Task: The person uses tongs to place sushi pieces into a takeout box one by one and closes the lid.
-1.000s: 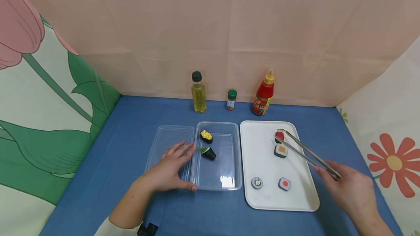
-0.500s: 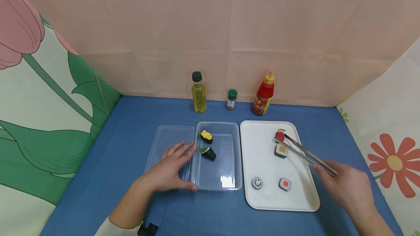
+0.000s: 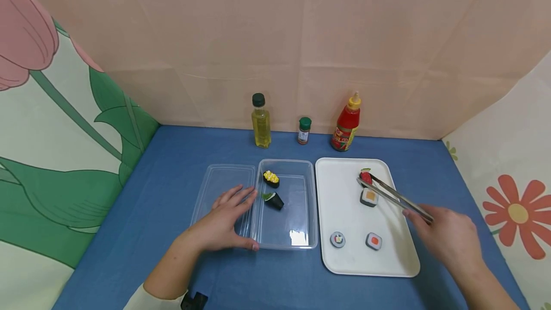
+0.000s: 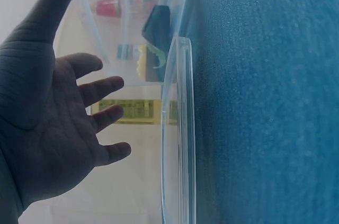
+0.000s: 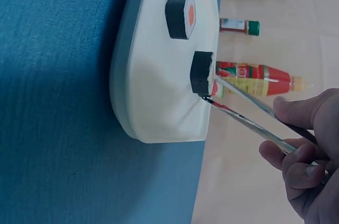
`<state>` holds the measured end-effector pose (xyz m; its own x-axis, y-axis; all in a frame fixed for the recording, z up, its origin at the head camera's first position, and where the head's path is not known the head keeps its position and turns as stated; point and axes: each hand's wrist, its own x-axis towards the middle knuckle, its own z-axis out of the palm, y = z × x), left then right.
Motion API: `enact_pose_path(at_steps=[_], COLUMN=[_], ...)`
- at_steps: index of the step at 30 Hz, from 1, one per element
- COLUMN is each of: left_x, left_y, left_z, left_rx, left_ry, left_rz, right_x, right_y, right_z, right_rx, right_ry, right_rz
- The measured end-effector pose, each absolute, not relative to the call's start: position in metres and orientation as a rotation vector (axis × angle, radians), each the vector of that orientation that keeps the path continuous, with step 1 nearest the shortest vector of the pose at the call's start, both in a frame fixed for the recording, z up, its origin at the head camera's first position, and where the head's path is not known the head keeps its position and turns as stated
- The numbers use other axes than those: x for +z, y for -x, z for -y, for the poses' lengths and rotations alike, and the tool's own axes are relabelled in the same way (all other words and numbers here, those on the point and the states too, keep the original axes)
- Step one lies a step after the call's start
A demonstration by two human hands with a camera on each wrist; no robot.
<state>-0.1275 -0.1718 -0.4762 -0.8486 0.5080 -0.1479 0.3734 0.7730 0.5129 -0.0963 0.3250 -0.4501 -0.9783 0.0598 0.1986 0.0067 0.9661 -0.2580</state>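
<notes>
My right hand (image 3: pixel 449 238) grips metal tongs (image 3: pixel 403 198) over the white tray (image 3: pixel 340 195). The tong tips stand on either side of a red sushi piece (image 3: pixel 365 176) with a green edge, near the tray's far right corner. Just in front of it sits a black-wrapped roll (image 3: pixel 369 197) with a yellow-orange centre. In the right wrist view, a black-sided roll (image 5: pixel 202 73) partly hides the tips. My left hand (image 3: pixel 228 224) spreads its fingers along the left side of a clear container (image 3: pixel 297 214), thumb at its near left corner. A corn-topped sushi (image 3: pixel 270 179) and a dark hand roll (image 3: pixel 274 201) lie inside.
A clear lid (image 3: pixel 228 176) lies left of the container, partly under my left hand. An orange-centred roll (image 3: pixel 373 241) and a round roll (image 3: pixel 337 239) sit at the tray's near end. Behind stand an oil bottle (image 3: pixel 260 128), a spice jar (image 3: pixel 303 133) and a red sauce bottle (image 3: pixel 346 126).
My right hand has moved left and slightly forward with the tongs. The tips have shifted slightly left, and the red sushi piece has tilted and shifted a little left. My left hand stays put.
</notes>
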Motion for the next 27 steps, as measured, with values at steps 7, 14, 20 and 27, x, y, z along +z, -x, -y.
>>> enact_pose_path(at_steps=[7, 14, 20, 27], left_x=[-0.476, -0.475, -0.474, -0.476], left_y=[0.128, 0.127, 0.127, 0.127], left_z=[0.171, 0.171, 0.171, 0.172], left_rx=[0.691, 0.698, 0.709, 0.696], left_ry=[-0.675, -0.676, -0.680, -0.678], left_rz=[-2.684, -2.689, -2.683, -2.687], right_x=[-0.450, -0.448, -0.445, -0.440], right_y=[0.097, 0.096, 0.096, 0.093], right_z=[-0.323, -0.321, -0.318, -0.312], right_rx=[0.371, 0.365, 0.371, 0.385], right_ry=[-0.007, 0.005, 0.034, 0.038], right_rz=[2.854, 2.852, 2.874, 2.881])
